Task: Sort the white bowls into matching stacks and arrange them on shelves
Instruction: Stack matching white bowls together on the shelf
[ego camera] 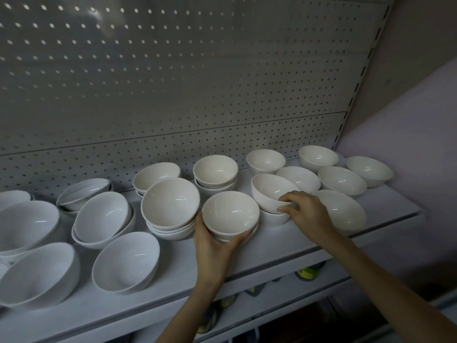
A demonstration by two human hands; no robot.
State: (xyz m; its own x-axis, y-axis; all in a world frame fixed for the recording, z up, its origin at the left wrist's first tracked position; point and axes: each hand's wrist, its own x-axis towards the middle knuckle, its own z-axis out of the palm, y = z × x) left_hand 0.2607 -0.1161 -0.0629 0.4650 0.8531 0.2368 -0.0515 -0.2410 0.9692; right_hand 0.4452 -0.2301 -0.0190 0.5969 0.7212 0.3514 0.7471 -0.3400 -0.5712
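Your left hand (212, 243) cups a short bowl stack (231, 216); just right of it, your right hand (305, 211) pinches a tilted bowl's (270, 190) rim.

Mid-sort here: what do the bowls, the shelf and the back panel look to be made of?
Bowls: probably glazed ceramic, glossy white, sharp light streaks inside.
Shelf: likely painted metal, matte white, thin flat front edge.
Back panel: seemingly perforated sheet metal, dull grey-white, regular rows of holes.

A perforated back panel (173, 82) rises beyond the right hand (306, 211). A pale wall (408, 120) stands to its right, and blurred yellow-green things (308, 271) sit below it.
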